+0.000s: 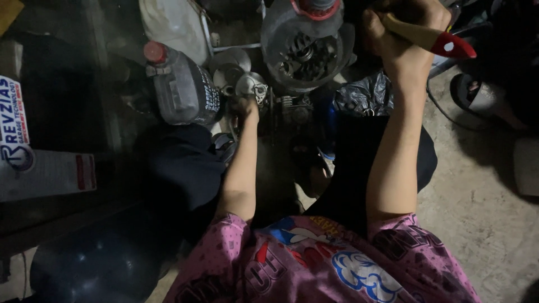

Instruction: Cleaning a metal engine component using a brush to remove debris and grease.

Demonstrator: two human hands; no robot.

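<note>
Hammer handle (pixel 429 36) slants down-right, red tip rightward, gripped by right hand (pixel 401 33); left hand (pixel 245 106) pinches metal part (pixel 251 87).

Two bare hands show: the left hand (pixel 245 106) and the right hand (pixel 405 35). One wooden handle with a red end (pixel 435 38). One dark plastic jug with a red cap (pixel 181 84). One round metal engine housing (pixel 306 47). One black plastic bag (pixel 362 95). One sandal (pixel 477 95).

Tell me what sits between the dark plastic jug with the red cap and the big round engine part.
In the head view, between the dark plastic jug and the round engine part sit a few small shiny metal parts; the left hand touches the lowest one.
</note>
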